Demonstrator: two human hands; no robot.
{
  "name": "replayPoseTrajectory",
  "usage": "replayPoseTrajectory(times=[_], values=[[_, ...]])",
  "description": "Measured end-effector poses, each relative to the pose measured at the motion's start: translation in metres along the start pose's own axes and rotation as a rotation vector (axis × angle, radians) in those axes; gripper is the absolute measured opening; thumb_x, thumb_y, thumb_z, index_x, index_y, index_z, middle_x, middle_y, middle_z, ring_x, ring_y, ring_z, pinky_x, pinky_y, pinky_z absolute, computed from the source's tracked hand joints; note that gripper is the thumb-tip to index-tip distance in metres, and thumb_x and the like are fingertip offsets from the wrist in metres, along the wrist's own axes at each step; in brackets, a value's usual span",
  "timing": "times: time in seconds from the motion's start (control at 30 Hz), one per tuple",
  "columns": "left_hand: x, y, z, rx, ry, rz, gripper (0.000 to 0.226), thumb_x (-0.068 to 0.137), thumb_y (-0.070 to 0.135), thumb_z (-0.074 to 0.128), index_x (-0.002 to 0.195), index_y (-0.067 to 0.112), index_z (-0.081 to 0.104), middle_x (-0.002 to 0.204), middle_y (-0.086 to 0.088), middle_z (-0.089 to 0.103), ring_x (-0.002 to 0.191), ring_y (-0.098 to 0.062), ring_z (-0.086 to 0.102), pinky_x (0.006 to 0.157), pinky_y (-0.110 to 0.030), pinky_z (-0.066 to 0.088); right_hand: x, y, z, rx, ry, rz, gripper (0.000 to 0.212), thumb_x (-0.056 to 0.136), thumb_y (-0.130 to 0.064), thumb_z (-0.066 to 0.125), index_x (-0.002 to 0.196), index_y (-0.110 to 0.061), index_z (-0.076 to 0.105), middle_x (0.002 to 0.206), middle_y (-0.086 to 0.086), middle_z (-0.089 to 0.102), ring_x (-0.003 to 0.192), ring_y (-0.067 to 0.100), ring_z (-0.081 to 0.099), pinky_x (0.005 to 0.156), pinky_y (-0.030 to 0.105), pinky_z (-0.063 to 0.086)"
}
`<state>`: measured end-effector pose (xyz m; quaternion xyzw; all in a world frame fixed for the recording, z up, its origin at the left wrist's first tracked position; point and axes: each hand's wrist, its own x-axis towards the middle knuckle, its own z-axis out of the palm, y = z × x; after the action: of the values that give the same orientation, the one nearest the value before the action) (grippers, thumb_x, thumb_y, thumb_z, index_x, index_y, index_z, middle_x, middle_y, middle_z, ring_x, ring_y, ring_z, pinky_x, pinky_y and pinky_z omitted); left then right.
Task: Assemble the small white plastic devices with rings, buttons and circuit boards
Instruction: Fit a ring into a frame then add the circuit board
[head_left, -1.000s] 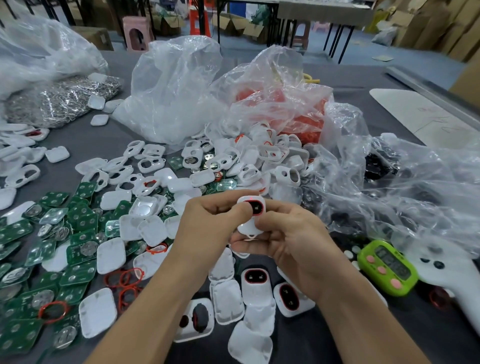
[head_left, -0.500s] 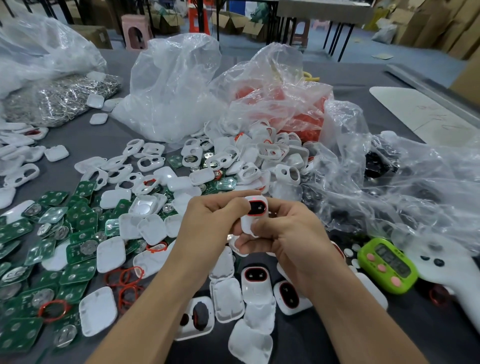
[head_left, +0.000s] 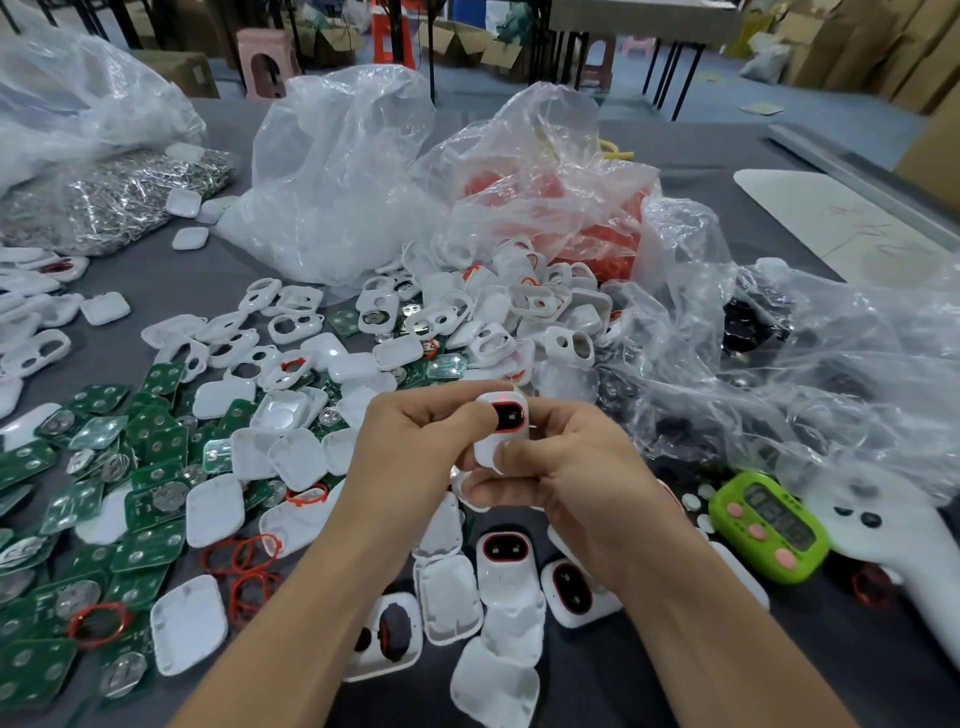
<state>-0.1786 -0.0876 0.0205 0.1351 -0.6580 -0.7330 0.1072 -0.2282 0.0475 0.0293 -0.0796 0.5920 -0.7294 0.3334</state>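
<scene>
Both my hands hold one small white device (head_left: 500, 427) with a black button ringed in red, upright above the table's middle. My left hand (head_left: 410, 457) pinches its upper left side with thumb and curled fingers. My right hand (head_left: 571, 470) grips its lower right, thumb pressed on the white face. A small red light shows near the device's top. Two finished devices (head_left: 506, 564) lie below my hands. Green circuit boards (head_left: 98, 499) spread at the left, with red rings (head_left: 244, 556) and white back covers (head_left: 213, 509) among them.
Clear plastic bags stand behind: one of white parts (head_left: 332, 182), one of red rings (head_left: 566, 208), one of dark buttons (head_left: 779, 353) at the right. A pile of white front shells (head_left: 498, 322) lies ahead. A green timer (head_left: 769, 525) and a white handheld tool (head_left: 893, 535) sit at the right.
The device has turned slightly more upright in my hands, and a red light now shows near its top. My hands have stayed in the same place.
</scene>
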Motion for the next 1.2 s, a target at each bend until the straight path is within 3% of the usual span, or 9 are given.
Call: replayPoseTrajectory(times=[0.07,0.2,0.33,0.5,0.63,0.77,0.87,0.97,1.2], values=[[-0.001,0.001,0.001,0.023,-0.001,0.023,0.02,0.075,0.029,0.076,0.093,0.028,0.085,0.086,-0.027,0.073,0.065,-0.021,0.053,0.068,-0.037,0.052,-0.001,-0.001,0.0,-0.014,0.031,0.001,0.029,0.086,0.021,0.054,0.098,0.004,0.074,0.078,0.022,0.071,0.061,0.029,0.069,0.059,0.031,0.06],[-0.001,-0.001,0.0,0.039,-0.028,0.041,0.018,0.078,0.031,0.077,0.095,0.029,0.085,0.085,-0.026,0.074,0.068,-0.025,0.056,0.071,-0.04,0.054,-0.001,-0.001,0.002,-0.033,0.073,-0.005,0.03,0.083,0.022,0.054,0.093,0.003,0.075,0.074,0.023,0.071,0.055,0.027,0.065,0.053,0.029,0.057],[-0.001,-0.003,0.0,0.094,0.017,0.125,0.014,0.081,0.031,0.079,0.094,0.032,0.084,0.078,-0.007,0.078,0.059,-0.014,0.059,0.066,-0.035,0.057,-0.001,0.0,0.0,-0.068,0.09,-0.029,0.035,0.081,0.024,0.052,0.092,0.001,0.077,0.074,0.023,0.071,0.053,0.027,0.065,0.052,0.03,0.058],[-0.003,-0.005,-0.002,0.212,0.133,0.261,0.026,0.081,0.019,0.082,0.089,0.044,0.082,0.079,0.011,0.079,0.074,-0.007,0.076,0.069,-0.022,0.059,0.002,0.005,0.001,-0.172,0.133,-0.115,0.035,0.093,0.013,0.054,0.097,-0.012,0.079,0.084,0.019,0.076,0.068,0.023,0.072,0.065,0.028,0.062],[-0.006,-0.005,-0.004,0.407,0.27,0.326,0.019,0.076,0.042,0.081,0.088,0.056,0.077,0.074,0.02,0.075,0.071,-0.007,0.074,0.071,-0.038,0.063,0.002,0.006,-0.004,-0.308,0.277,-0.281,0.022,0.092,0.0,0.065,0.089,-0.017,0.078,0.072,0.01,0.076,0.064,0.023,0.073,0.065,0.032,0.063],[-0.008,-0.006,-0.002,0.476,0.393,0.338,0.023,0.072,0.051,0.081,0.093,0.053,0.076,0.074,0.028,0.072,0.07,0.001,0.071,0.071,-0.033,0.062,-0.001,0.009,-0.002,-0.518,0.338,-0.399,0.013,0.091,-0.013,0.07,0.089,-0.025,0.074,0.069,0.003,0.075,0.063,0.026,0.071,0.066,0.049,0.062],[-0.007,-0.01,-0.003,0.491,0.432,0.336,0.017,0.072,0.046,0.088,0.086,0.044,0.078,0.073,0.026,0.072,0.068,0.002,0.07,0.066,-0.026,0.06,-0.002,0.01,0.0,-0.589,0.355,-0.419,0.01,0.089,-0.02,0.068,0.09,-0.031,0.068,0.066,-0.001,0.073,0.062,0.029,0.069,0.063,0.053,0.059],[-0.004,-0.011,-0.004,0.398,0.377,0.312,0.02,0.071,0.035,0.091,0.085,0.039,0.078,0.073,0.018,0.073,0.066,-0.002,0.07,0.066,-0.023,0.059,-0.005,0.007,-0.001,-0.578,0.364,-0.406,0.016,0.088,-0.013,0.066,0.087,-0.03,0.067,0.062,0.002,0.071,0.061,0.035,0.066,0.061,0.054,0.057],[0.001,-0.011,-0.004,0.356,0.284,0.255,0.017,0.067,0.032,0.087,0.078,0.039,0.078,0.066,0.007,0.071,0.06,-0.016,0.066,0.061,-0.034,0.059,-0.004,0.009,-0.001,-0.57,0.42,-0.362,0.017,0.079,-0.009,0.068,0.079,-0.026,0.068,0.056,0.005,0.069,0.055,0.036,0.061,0.056,0.052,0.056]])
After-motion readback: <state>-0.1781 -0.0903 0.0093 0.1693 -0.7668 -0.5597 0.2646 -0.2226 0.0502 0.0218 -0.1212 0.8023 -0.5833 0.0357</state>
